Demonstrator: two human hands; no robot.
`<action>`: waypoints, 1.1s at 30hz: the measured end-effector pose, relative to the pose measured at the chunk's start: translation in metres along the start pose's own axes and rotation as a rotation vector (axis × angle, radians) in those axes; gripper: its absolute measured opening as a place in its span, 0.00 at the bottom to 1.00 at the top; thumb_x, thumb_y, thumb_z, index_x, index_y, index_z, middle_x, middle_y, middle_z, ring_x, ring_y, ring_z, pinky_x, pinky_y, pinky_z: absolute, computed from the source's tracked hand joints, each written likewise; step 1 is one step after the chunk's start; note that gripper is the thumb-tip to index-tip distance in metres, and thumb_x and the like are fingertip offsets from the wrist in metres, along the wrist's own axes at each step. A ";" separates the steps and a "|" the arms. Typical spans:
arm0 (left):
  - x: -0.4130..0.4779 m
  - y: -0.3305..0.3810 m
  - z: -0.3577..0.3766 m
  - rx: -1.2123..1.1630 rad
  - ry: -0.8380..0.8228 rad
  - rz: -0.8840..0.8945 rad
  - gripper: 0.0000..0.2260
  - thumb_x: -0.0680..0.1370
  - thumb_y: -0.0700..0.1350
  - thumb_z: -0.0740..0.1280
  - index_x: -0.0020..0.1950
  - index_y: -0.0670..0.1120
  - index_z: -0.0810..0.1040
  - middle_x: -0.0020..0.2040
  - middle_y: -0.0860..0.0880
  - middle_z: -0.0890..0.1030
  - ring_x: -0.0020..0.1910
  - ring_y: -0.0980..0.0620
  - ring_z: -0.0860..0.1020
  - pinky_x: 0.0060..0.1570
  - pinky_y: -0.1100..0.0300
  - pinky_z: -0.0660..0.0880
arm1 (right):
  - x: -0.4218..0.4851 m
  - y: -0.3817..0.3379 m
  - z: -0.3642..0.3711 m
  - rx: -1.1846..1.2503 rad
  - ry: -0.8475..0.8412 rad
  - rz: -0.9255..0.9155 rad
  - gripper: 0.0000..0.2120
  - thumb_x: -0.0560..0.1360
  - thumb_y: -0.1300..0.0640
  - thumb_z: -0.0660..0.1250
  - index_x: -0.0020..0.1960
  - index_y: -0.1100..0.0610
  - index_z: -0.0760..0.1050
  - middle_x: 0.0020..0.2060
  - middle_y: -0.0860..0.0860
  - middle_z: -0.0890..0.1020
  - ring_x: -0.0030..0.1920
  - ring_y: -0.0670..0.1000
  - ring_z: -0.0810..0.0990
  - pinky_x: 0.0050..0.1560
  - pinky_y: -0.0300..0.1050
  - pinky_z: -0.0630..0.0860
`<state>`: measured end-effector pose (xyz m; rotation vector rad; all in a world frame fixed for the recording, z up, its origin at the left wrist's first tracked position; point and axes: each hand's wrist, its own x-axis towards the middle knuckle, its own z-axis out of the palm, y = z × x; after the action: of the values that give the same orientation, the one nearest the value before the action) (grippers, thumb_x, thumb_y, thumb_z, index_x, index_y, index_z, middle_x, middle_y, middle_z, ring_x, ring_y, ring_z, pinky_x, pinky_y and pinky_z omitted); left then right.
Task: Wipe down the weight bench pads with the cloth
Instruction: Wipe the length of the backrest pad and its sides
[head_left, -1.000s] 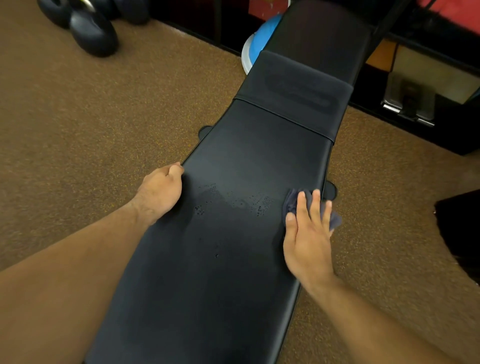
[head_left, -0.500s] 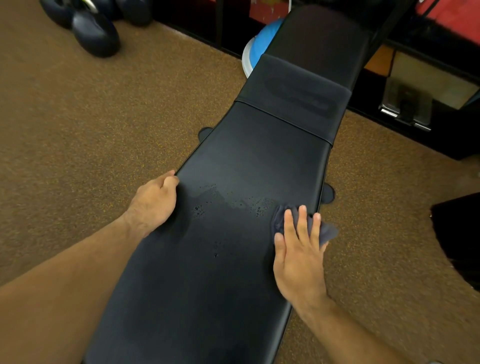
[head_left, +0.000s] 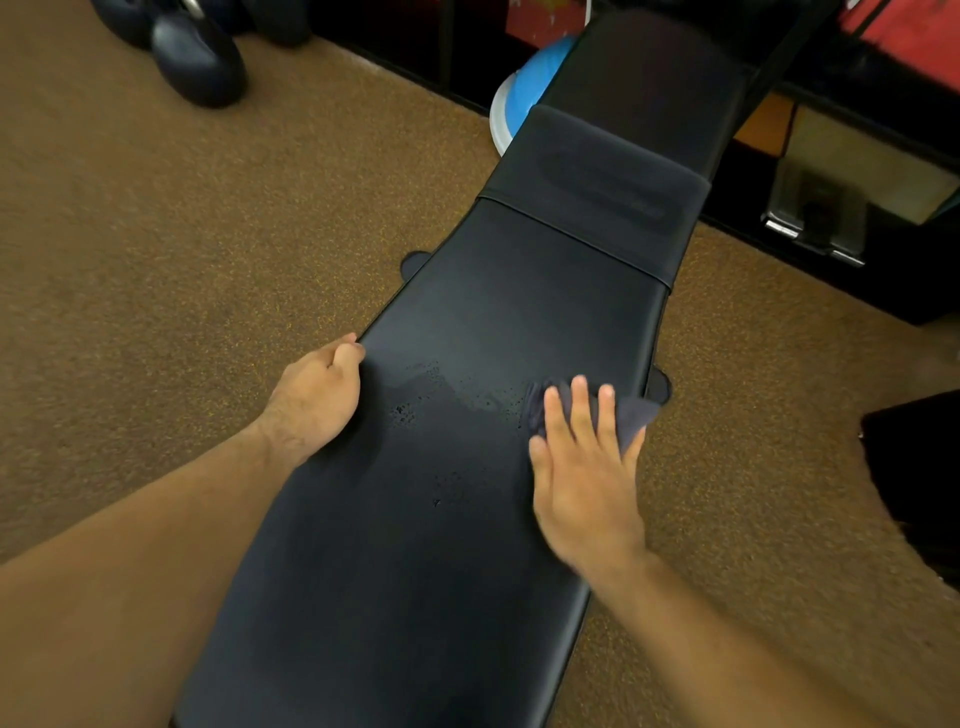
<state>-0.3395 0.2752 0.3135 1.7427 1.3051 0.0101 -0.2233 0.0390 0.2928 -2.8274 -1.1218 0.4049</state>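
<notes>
The crumpled, dark grey-blue cloth (head_left: 636, 415) lies at 3 o'clock on the black padded surface (head_left: 467, 597), beside a wet patch (head_left: 447, 387). The right hand (head_left: 587, 483) presses it flat-fingered; the left hand (head_left: 317, 395) grips the 9 o'clock edge.

This is a gym. A long black weight bench (head_left: 467, 545) with soft pads fills the middle. Far off to the left of the bench, round dark weights (head_left: 197, 60) sit on the ground. Just beside the bench's far end is a blue half ball (head_left: 524, 85) with a pale rim. Under the bench lies a brown speckled gym floor (head_left: 208, 249).
</notes>
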 end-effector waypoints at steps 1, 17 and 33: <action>-0.001 0.000 0.000 -0.002 -0.004 -0.004 0.21 0.81 0.53 0.53 0.73 0.53 0.70 0.74 0.51 0.69 0.74 0.49 0.64 0.73 0.53 0.55 | -0.011 -0.002 0.005 -0.011 -0.006 -0.022 0.27 0.81 0.43 0.34 0.78 0.51 0.42 0.78 0.49 0.42 0.77 0.54 0.35 0.74 0.64 0.40; -0.004 0.007 -0.003 0.031 -0.007 0.002 0.21 0.82 0.50 0.52 0.74 0.51 0.69 0.74 0.52 0.68 0.74 0.50 0.63 0.71 0.58 0.54 | 0.029 -0.014 -0.010 -0.060 -0.039 -0.180 0.26 0.84 0.46 0.42 0.80 0.50 0.44 0.79 0.49 0.43 0.77 0.52 0.34 0.74 0.62 0.38; -0.001 0.005 -0.003 -0.024 -0.036 -0.037 0.21 0.82 0.52 0.52 0.74 0.54 0.69 0.75 0.54 0.67 0.74 0.50 0.63 0.71 0.57 0.56 | 0.057 -0.039 -0.017 -0.182 -0.110 -0.467 0.26 0.83 0.45 0.42 0.79 0.49 0.43 0.79 0.48 0.43 0.78 0.53 0.35 0.73 0.63 0.37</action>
<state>-0.3379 0.2764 0.3194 1.6913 1.3057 -0.0262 -0.2049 0.1064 0.3031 -2.5822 -1.8653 0.4384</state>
